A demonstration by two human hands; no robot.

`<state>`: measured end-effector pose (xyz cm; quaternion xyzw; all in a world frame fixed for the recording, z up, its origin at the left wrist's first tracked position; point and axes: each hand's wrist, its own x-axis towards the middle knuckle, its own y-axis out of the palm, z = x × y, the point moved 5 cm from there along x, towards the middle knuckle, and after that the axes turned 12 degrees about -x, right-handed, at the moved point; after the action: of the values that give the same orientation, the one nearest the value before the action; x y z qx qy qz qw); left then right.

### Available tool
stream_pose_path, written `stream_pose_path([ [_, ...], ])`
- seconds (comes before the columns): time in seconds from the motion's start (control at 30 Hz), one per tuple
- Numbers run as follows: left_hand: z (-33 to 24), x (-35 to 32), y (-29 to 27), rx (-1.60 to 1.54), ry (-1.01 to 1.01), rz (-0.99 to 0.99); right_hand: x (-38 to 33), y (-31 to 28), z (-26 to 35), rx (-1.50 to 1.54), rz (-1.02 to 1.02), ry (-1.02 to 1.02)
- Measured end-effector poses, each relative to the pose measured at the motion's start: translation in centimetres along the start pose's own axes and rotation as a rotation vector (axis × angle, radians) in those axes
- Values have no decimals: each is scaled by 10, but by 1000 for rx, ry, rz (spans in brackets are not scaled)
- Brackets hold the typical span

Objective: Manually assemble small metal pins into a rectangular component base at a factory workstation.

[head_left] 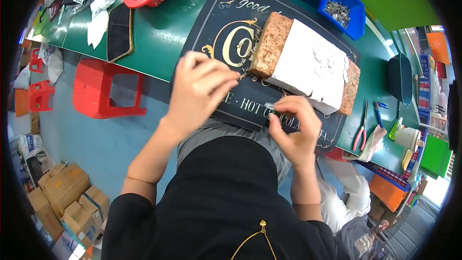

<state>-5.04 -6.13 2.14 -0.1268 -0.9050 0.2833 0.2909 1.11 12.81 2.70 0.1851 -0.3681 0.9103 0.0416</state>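
Left hand point(199, 86), right hand point(301, 127) curled

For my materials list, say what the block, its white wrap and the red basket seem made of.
Block: perhaps brick or pressed cork, the look leaves it open; matte, brown, pitted. White wrap: probably paper or thin card; matte, with a ragged-looking lower edge. Red basket: likely moulded plastic; smooth rim, even colour, perforated wall.
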Motion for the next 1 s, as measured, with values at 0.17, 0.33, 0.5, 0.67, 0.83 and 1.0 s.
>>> stream_pose_path([
  [0.17,-9,9,15,166,-92,-58,-11,23,-4,28,-66,70],
  [0.33,13,13,13,66,-86,-137,-9,27,-9,14,-43,99],
  [0.5,22,12,5,14,-187,-173,-2,28,-11,96,-55,194],
  [0.67,25,10,3,2,-190,-184,-3,26,-13,159,-67,208],
  [0.83,26,6,3,-63,-205,-217,-5,21,-17,165,-49,261],
  [1.0,-3,-9,14,-751,-375,-167,-11,22,-11,683,-204,432],
])
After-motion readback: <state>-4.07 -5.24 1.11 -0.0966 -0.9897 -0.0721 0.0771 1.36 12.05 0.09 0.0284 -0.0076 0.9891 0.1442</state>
